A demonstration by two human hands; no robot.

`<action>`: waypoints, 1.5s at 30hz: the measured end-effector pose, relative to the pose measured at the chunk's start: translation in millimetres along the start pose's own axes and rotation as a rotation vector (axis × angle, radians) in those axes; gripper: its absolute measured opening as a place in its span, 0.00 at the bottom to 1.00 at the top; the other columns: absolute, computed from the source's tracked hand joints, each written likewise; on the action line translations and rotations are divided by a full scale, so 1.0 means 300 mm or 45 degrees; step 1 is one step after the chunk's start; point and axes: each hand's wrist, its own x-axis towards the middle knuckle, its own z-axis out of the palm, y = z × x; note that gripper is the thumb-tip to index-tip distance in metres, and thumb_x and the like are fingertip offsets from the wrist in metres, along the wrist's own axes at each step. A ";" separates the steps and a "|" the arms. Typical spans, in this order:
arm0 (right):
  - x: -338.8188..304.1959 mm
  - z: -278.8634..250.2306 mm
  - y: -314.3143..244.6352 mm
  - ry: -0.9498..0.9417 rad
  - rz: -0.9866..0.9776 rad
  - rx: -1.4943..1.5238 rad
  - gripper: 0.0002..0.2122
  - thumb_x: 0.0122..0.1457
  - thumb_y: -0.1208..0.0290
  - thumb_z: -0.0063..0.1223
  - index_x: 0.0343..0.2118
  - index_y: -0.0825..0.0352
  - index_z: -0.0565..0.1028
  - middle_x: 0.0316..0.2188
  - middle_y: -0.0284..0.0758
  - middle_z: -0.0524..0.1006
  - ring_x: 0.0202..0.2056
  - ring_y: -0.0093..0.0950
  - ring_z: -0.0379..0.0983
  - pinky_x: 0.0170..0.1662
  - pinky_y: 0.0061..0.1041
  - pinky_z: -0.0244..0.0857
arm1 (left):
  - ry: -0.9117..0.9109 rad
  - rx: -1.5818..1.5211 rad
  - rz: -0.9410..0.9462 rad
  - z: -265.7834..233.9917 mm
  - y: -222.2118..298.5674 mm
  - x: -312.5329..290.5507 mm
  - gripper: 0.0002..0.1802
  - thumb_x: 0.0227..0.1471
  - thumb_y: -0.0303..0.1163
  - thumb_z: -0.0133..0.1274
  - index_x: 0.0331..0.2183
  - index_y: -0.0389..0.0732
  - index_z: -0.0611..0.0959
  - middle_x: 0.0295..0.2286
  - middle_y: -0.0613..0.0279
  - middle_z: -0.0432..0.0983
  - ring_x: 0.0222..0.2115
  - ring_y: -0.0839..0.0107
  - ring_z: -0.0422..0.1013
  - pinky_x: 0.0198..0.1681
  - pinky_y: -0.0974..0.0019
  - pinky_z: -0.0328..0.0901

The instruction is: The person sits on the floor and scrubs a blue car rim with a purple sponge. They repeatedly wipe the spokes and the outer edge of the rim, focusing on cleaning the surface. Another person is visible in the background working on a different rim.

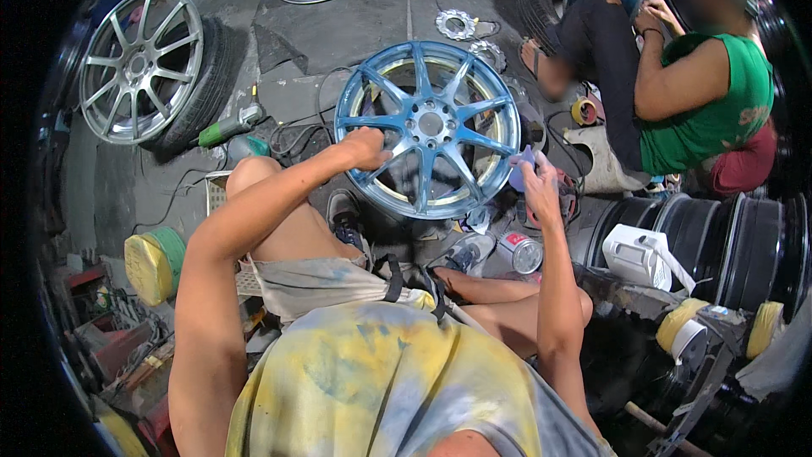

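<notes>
Can [519, 254], contents hidden; left hand [364, 149] at blue wheel [455, 124]

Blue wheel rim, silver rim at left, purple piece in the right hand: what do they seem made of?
Blue wheel rim: probably metal, by its slim spokes, with blue paint broken by pale patches. Silver rim: likely metal, with grey sheen. Purple piece: thin, perhaps abrasive paper or cloth; too small to tell.

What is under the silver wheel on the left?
A black tyre shows beneath the silver wheel, along its right and lower-right edge. The wheel covers the rest of the tyre, so that cannot be seen.
</notes>
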 end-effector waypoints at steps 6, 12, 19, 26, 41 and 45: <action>0.232 0.167 0.085 0.116 -0.412 -0.417 0.12 0.56 0.68 0.59 0.31 0.71 0.70 0.29 0.48 0.71 0.34 0.50 0.70 0.39 0.43 0.64 | -0.075 -0.272 -0.146 0.232 -0.092 0.131 0.38 0.56 0.56 0.56 0.47 0.26 0.81 0.44 0.34 0.79 0.46 0.43 0.77 0.52 0.50 0.70; 0.276 0.266 0.203 0.172 -0.201 -0.487 0.14 0.55 0.66 0.60 0.33 0.73 0.71 0.27 0.51 0.76 0.32 0.50 0.74 0.38 0.43 0.67 | -0.103 -0.734 -0.295 0.275 -0.109 0.197 0.44 0.54 0.64 0.55 0.38 0.22 0.81 0.33 0.39 0.82 0.34 0.50 0.81 0.41 0.52 0.73; -0.013 0.359 0.101 0.356 0.016 -0.322 0.13 0.59 0.68 0.60 0.36 0.74 0.73 0.30 0.51 0.77 0.34 0.49 0.76 0.41 0.41 0.69 | 0.335 -0.329 -0.343 0.160 -0.180 0.217 0.50 0.53 0.74 0.47 0.32 0.26 0.85 0.36 0.32 0.80 0.41 0.40 0.78 0.46 0.47 0.71; -0.243 0.447 -0.064 0.011 -0.027 -0.288 0.14 0.60 0.66 0.60 0.45 0.69 0.81 0.37 0.49 0.78 0.40 0.46 0.77 0.47 0.40 0.69 | 0.695 -0.108 0.015 -0.011 -0.217 0.330 0.31 0.61 0.55 0.50 0.32 0.32 0.86 0.35 0.37 0.81 0.39 0.39 0.77 0.45 0.43 0.71; 0.342 0.513 -0.184 -0.228 -0.546 -0.488 0.15 0.58 0.72 0.57 0.48 0.68 0.79 0.41 0.51 0.70 0.43 0.51 0.72 0.47 0.45 0.67 | 0.557 0.108 -0.156 -0.064 -0.170 0.367 0.30 0.56 0.54 0.48 0.27 0.35 0.89 0.29 0.42 0.83 0.33 0.47 0.80 0.42 0.50 0.73; 0.466 0.617 -0.132 -0.242 -0.693 -0.662 0.15 0.61 0.68 0.56 0.49 0.66 0.79 0.42 0.50 0.71 0.47 0.50 0.70 0.47 0.46 0.66 | 0.558 0.075 -0.115 -0.068 -0.177 0.370 0.30 0.54 0.55 0.48 0.28 0.35 0.89 0.28 0.41 0.82 0.33 0.46 0.80 0.42 0.50 0.73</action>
